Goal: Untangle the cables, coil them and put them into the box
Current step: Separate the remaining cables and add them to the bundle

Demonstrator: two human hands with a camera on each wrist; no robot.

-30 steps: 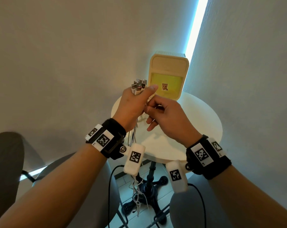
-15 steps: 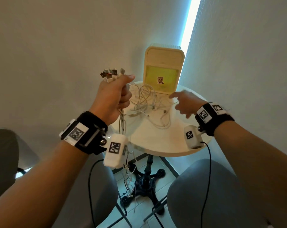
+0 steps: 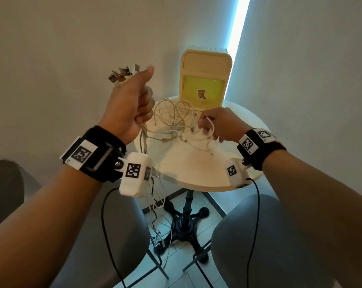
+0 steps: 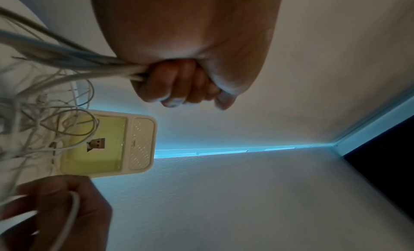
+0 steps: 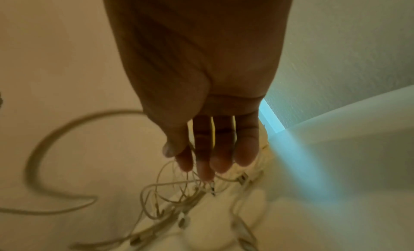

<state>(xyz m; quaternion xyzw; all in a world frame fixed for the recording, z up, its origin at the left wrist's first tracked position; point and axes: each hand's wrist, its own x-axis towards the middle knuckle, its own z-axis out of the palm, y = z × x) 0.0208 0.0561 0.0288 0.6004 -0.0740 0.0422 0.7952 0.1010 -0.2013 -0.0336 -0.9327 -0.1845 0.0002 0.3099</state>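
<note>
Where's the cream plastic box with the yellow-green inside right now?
In the head view the cream plastic box stands open at the round white table's far edge, against the wall corner, just behind the tangled white cables.

The left hand (image 3: pixel 128 104) at 10 o'clock grips a bundle of cables (image 3: pixel 176 119) plugs-up, while the right hand (image 3: pixel 219 123) pinches one loop over the table (image 3: pixel 196 167) before the box (image 3: pixel 206 59).

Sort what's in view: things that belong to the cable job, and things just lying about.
Job: cables, box, left hand gripping the plug ends, right hand pinching a loop.
Just there: table, two grey chairs.
</note>
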